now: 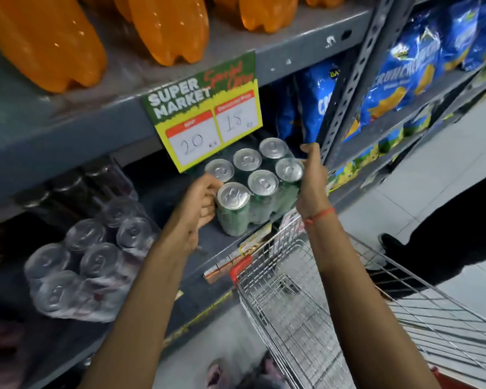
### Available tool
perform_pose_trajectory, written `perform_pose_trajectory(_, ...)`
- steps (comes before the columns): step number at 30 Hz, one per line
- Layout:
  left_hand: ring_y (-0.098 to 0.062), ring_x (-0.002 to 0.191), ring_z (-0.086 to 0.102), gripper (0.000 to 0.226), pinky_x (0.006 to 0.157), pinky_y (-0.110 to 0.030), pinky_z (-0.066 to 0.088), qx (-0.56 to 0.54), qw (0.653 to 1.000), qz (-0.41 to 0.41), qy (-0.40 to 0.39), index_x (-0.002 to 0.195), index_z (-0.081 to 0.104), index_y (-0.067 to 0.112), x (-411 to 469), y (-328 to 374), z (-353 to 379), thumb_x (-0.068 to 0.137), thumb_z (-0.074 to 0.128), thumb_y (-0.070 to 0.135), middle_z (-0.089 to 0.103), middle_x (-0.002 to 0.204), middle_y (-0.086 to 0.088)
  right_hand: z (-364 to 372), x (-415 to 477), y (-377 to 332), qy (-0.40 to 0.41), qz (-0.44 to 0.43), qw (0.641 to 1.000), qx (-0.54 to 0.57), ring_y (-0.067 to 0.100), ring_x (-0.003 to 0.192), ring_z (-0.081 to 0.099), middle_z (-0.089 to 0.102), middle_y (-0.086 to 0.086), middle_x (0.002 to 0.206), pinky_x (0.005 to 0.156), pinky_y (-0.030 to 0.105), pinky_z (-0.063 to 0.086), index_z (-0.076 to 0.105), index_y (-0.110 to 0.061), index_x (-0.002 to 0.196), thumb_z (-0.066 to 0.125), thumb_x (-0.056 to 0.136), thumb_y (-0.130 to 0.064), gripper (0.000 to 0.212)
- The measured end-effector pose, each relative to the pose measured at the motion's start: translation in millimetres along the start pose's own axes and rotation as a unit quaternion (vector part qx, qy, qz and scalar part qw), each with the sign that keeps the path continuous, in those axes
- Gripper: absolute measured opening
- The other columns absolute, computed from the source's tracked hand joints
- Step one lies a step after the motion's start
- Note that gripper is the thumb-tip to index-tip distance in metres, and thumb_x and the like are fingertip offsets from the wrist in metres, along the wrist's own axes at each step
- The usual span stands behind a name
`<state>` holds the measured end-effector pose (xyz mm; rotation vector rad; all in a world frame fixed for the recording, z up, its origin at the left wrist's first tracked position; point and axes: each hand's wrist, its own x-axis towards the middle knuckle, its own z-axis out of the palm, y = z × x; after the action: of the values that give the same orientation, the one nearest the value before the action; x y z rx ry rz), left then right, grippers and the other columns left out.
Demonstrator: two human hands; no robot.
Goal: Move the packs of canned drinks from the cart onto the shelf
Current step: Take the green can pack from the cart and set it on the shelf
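Both hands grip the green pack (254, 186) by its ends: left hand (198, 204) with fingers curled on the left end, right hand (313, 178) clasping the right end. The pack sits at the shelf (180, 248) front edge, above the cart (306, 290).

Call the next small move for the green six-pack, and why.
Probably slide the green six-pack deeper onto the shelf, then let go. Both the left hand and right hand grip its sides, it sits near the shelf's front edge, and dark space behind it looks free. Mind the price sign hanging just above.
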<state>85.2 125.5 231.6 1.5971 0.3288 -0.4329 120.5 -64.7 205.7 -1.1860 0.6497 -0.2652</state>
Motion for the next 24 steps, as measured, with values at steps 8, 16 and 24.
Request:
perform_pose_trajectory(8,-0.004,0.072,0.054,0.015,0.068,-0.020,0.041,-0.046,0.998,0.031,0.038,0.067,0.061,0.026,34,-29,-4,0.078,0.055,0.035,0.061,0.063,0.014,24,64,29,-0.108,0.047,0.992,-0.036,0.031,0.107,0.056,0.060,0.012,0.108,0.096,0.039,0.046,0.066,-0.017,0.098,0.047,0.095,-0.042,0.032)
perform_pose_trajectory(16,-0.029,0.103,0.065,0.058,0.084,-0.036,0.053,0.205,0.967,0.097,0.114,0.118,0.053,0.008,48,-106,24,0.073,0.075,0.037,0.069,0.114,-0.014,-8,59,82,-0.181,0.080,0.980,-0.031,0.019,0.141,0.050,0.047,0.006,0.156,0.118,0.034,0.040,0.041,-0.013,0.153,0.023,0.104,-0.053,0.067)
perform_pose_trajectory(24,-0.039,0.095,0.067,0.051,0.070,-0.040,0.051,0.276,0.931,0.137,0.195,0.104,0.061,0.008,55,-112,38,0.074,0.070,0.048,0.074,0.101,-0.017,-25,56,109,-0.130,0.055,0.987,-0.076,0.031,0.144,0.044,0.047,0.020,0.153,0.121,0.045,0.035,0.045,-0.003,0.148,0.021,0.106,-0.047,0.066)
